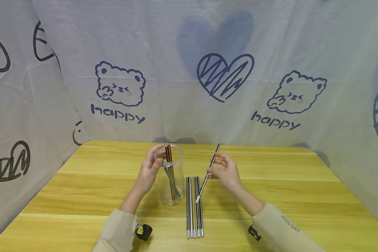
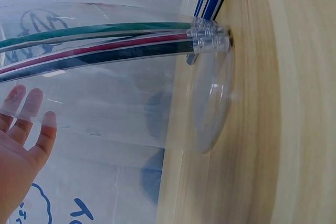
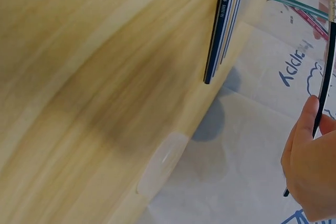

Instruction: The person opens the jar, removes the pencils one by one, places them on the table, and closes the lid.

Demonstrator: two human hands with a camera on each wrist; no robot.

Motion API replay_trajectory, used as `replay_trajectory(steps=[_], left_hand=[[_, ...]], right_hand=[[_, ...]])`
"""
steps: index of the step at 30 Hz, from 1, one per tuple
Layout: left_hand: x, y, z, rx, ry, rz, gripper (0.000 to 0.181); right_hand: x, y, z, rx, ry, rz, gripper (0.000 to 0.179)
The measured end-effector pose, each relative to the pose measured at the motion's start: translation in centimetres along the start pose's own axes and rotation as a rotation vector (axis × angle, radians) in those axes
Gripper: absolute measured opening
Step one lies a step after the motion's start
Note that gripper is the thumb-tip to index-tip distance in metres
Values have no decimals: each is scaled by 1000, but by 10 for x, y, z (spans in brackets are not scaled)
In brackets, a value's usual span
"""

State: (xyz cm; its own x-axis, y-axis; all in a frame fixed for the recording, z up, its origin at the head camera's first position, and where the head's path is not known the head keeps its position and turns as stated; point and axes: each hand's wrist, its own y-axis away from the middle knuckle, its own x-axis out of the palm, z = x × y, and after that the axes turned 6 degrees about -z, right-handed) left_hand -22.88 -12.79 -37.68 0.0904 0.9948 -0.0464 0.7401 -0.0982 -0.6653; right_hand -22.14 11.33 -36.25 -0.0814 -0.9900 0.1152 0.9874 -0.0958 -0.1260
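Note:
My left hand (image 1: 148,173) grips a clear plastic cup (image 1: 180,171) near its rim, thumb and fingers around its left side. The cup stands upright on the table. Inside it lean a few pencils (image 1: 171,171) in red, green and black; the left wrist view shows their ends at the cup's base (image 2: 212,85). To the right, my right hand (image 1: 225,171) pinches a dark-and-white striped pencil (image 1: 204,185), tilted with its silver-tipped eraser end down. That lower end overlaps a row of several similar pencils (image 1: 193,217) lying side by side, silver ends towards me.
The wood-grain table (image 1: 286,196) ends at a pale cloth backdrop (image 1: 176,115) printed with bears and hearts. A black device (image 1: 144,231) sits at my left wrist, and another (image 1: 254,232) at my right.

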Motion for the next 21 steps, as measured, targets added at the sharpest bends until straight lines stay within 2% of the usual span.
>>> replay_trajectory(steps=[7, 14, 21], left_hand=[[0, 0, 0, 3, -2, -4, 54], [0, 0, -1, 9, -4, -5, 55], [1, 0, -1, 2, -1, -3, 56]], right_hand=[[1, 1, -8, 38, 65, 22, 51], [1, 2, -17, 59, 159, 97, 49], [1, 5, -19, 127, 241, 178, 50]])
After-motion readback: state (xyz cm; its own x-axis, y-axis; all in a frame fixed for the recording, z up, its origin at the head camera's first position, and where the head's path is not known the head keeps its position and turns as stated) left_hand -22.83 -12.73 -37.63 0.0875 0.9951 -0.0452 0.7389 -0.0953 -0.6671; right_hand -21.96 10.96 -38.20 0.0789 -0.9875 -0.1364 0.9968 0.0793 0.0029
